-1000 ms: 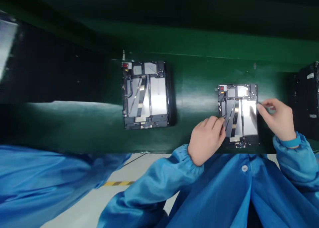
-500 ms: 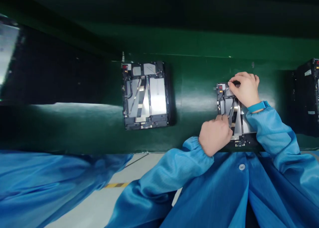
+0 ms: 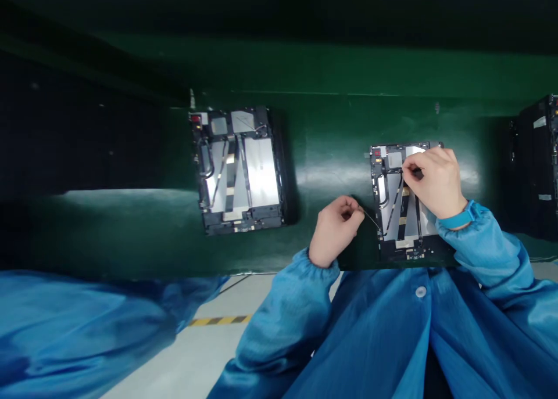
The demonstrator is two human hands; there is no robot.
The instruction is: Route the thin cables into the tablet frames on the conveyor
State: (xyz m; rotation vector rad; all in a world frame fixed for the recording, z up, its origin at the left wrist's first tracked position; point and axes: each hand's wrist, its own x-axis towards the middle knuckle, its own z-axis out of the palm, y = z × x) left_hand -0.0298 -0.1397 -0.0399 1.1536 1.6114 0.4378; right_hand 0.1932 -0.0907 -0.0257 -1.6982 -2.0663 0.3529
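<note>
In front of me lies an opened electronic device [image 3: 391,216], tablet-like, with silvery plates, dark flat cables and a small circuit board at its near edge. Left of it, my left hand [image 3: 335,229] is closed in a pinch on a thin wire [image 3: 370,218], which runs taut to the device's lower left edge. Over the upper middle of the device, my right hand [image 3: 436,175] has thumb and forefinger pressed together beside a dark cable. What lies between those fingertips, if anything, is hidden.
A similar device [image 3: 261,172], seemingly a stack, stands to the left on the green bench [image 3: 322,155]. A dark stack [image 3: 534,172] is at the right edge. Another person's blue garment [image 3: 87,323] shows at lower left. A yellow-black floor strip [image 3: 222,320] runs below the bench.
My left hand has moved left off the device, drawing the thin wire out. My right hand has shifted slightly down from the top edge. The view has turned a little.
</note>
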